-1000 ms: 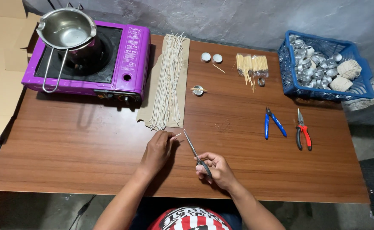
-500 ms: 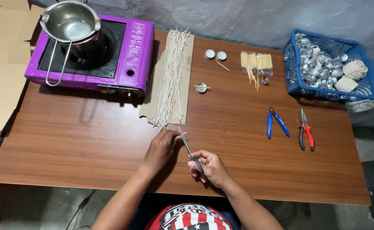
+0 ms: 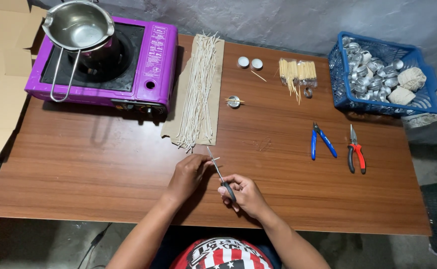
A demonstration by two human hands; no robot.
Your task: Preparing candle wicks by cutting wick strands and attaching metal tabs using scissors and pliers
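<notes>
Scissors [image 3: 220, 173] sit in my right hand [image 3: 243, 194], fingers closed round the dark handles, blades angled up toward the short pale string piece [image 3: 213, 159] that my left hand [image 3: 187, 175] pinches at its tip, low over the table [image 3: 104, 169], so the blades can meet it. Close behind lies the string bundle [image 3: 197, 94] on cardboard. Compared with a second ago, the blades have closed in on the piece.

Bare forearms, printed top

2 bare arms are seen, left hand [image 3: 187, 175] and right hand [image 3: 246, 195] ungloved — no sleeves reach the forearms; a red-and-white striped top with a black-and-white emblem is worn.
</notes>
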